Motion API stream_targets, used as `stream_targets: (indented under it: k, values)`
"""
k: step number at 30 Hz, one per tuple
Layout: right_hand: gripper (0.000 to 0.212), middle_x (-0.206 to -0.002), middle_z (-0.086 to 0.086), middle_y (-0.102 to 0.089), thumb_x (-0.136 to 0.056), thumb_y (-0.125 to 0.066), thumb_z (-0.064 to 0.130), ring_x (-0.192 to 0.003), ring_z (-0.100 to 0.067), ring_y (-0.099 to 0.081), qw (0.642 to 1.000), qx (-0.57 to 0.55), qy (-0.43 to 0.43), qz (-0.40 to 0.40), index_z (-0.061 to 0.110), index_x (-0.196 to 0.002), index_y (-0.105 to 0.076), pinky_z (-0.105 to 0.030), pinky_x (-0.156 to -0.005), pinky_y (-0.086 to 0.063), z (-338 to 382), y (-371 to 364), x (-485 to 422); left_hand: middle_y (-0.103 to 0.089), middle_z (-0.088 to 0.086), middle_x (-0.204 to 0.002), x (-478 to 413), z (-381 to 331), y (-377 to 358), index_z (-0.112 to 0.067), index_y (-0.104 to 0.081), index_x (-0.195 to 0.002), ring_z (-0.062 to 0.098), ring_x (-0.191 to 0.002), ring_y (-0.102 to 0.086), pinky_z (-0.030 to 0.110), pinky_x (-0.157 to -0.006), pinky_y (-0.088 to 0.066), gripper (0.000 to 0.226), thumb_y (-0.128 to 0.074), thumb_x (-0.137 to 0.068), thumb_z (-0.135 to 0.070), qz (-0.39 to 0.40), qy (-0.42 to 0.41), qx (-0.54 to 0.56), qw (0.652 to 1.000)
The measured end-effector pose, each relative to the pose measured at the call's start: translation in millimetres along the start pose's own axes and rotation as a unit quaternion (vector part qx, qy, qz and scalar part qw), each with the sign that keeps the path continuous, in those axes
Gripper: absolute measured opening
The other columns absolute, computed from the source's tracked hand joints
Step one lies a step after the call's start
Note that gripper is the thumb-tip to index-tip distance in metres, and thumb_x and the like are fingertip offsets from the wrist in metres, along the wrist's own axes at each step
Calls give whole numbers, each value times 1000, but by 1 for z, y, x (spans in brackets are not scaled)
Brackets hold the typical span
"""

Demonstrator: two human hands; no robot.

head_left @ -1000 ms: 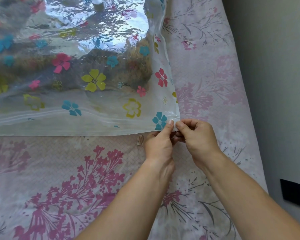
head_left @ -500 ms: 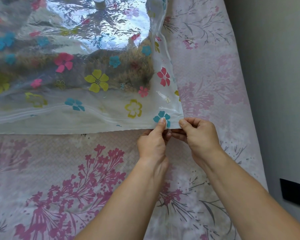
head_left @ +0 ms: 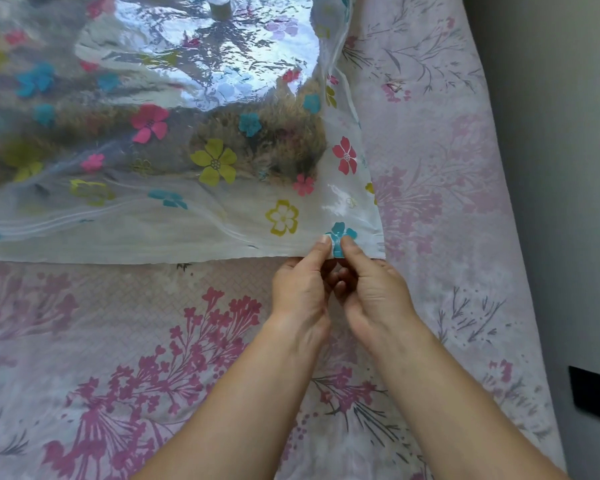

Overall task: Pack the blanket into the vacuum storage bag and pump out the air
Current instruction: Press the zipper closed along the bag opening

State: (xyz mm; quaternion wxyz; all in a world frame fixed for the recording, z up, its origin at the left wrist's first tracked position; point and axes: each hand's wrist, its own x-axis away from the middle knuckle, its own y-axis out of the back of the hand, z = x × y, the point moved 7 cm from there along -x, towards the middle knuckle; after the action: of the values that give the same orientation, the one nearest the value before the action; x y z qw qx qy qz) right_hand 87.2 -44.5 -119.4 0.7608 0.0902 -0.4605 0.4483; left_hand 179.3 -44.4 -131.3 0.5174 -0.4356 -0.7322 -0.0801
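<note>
A clear vacuum storage bag (head_left: 125,216) printed with coloured flowers lies on the bed, filling the upper left. A brown fuzzy blanket (head_left: 274,140) shows through the plastic inside it. A round valve cap (head_left: 220,4) sits on top of the bag near the upper edge. My left hand (head_left: 300,282) and my right hand (head_left: 371,285) are side by side at the bag's near edge, close to its right corner. Both pinch the zip strip there, thumbs on top beside a blue flower print.
The bed sheet (head_left: 153,341) is pale pink with dark pink flower sprays. A grey wall (head_left: 568,168) runs along the bed's right side, with a black plate (head_left: 594,396) on it low down.
Both hands have shifted a little left along the bag's near edge, from the very corner to the blue flower print. The view has tilted slightly, so the bag sits lower in frame.
</note>
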Motion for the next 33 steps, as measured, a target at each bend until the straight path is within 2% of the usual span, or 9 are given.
stream_targets:
  k: [5, 10, 13, 19, 23, 26, 28, 33]
  values:
    - [10, -59, 3, -61, -88, -77, 15, -45, -4, -51, 998, 58, 11, -32, 16, -79, -72, -19, -42, -42, -2, -6, -2, -66, 6, -64, -2, -6, 3, -2, -70, -94, 12, -47, -58, 20, -46, -49, 19, -80, -89, -17, -10, -5, -26, 1000]
    - [10, -62, -3, -63, -89, -75, 10, -51, -10, -55, 992, 85, 63, -66, 10, -80, -72, -23, -50, -48, 7, -2, -3, -58, 6, -57, -5, -6, 1, -3, -57, -86, 12, -44, -54, 20, -43, -47, 29, -82, -89, -18, -47, -35, -9, 998]
    - [9, -64, -4, -66, -88, -75, 7, -53, -11, -57, 991, 81, 76, -75, 10, -80, -72, -27, -55, -48, 10, -3, -3, -60, 4, -52, -4, -3, 1, -5, -55, -77, 11, -41, -56, 20, -43, -48, 33, -83, -88, -18, -56, -47, 0, 997]
    - [6, -58, -3, -60, -90, -73, 7, -51, -11, -55, 995, 51, 60, -67, 5, -86, -70, -25, -52, -54, 8, -4, -3, -61, 1, -51, -8, -11, 9, -9, -55, -72, 12, -46, -57, 24, -50, -51, 34, -82, -89, -19, -61, -79, -13, 995]
    - [7, -59, 2, -63, -90, -74, 12, -52, -8, -56, 994, 69, 56, -59, 11, -84, -71, -24, -51, -50, 9, -2, -5, -61, 4, -61, -11, -10, 7, -9, -58, -74, 14, -53, -57, 26, -55, -50, 30, -82, -88, -20, -27, -44, -39, 998]
    - [10, -58, 0, -63, -89, -76, 14, -52, -9, -58, 994, 79, 55, -49, 12, -80, -71, -25, -52, -48, 8, -3, -4, -58, 11, -70, -9, -8, 0, -1, -66, -91, 14, -53, -57, 23, -50, -49, 22, -81, -88, -17, 29, -8, -49, 998]
    - [14, -58, 0, -64, -88, -77, 16, -53, -9, -60, 993, 91, 55, -53, 12, -76, -71, -25, -53, -50, 7, -2, -4, -58, 11, -70, -9, -8, 1, 1, -66, -98, 13, -51, -57, 21, -47, -48, 22, -78, -90, -15, 32, 4, -37, 999]
    - [8, -66, 0, -69, -88, -77, 16, -56, -8, -64, 992, 89, 55, -67, 9, -85, -73, -23, -51, -51, 8, 0, -6, -59, -2, -60, -12, -16, 10, -11, -66, -80, 5, -46, -56, 18, -46, -49, 16, -78, -90, -13, -3, 8, -17, 1000]
